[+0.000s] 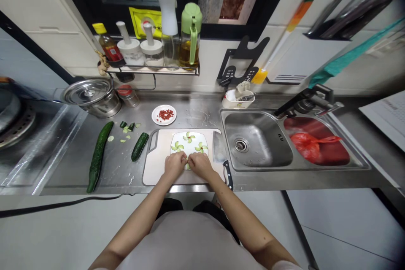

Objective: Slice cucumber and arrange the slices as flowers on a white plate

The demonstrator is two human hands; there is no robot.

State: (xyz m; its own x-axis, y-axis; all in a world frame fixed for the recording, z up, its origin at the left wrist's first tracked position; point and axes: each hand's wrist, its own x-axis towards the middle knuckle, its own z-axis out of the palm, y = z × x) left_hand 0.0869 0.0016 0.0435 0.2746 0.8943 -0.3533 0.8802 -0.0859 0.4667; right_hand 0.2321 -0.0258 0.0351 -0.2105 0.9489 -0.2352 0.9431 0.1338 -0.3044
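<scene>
My left hand [175,163] and my right hand [200,164] meet at the near edge of a white square plate [204,140] on a pale cutting board [158,164]. Both hands have fingers curled in a pinch around small cucumber slices [187,164] between them. Three flower-shaped groups of cucumber slices [189,136] lie on the plate. A knife [221,152] rests along the board's right side, its black handle toward me.
A whole cucumber [97,156], a cut cucumber piece [139,146] and loose slices lie on the steel counter at left. A small dish of red bits [163,114] sits behind the board. Pot [91,97] at left, double sink [257,145] at right, condiment rack [152,50] behind.
</scene>
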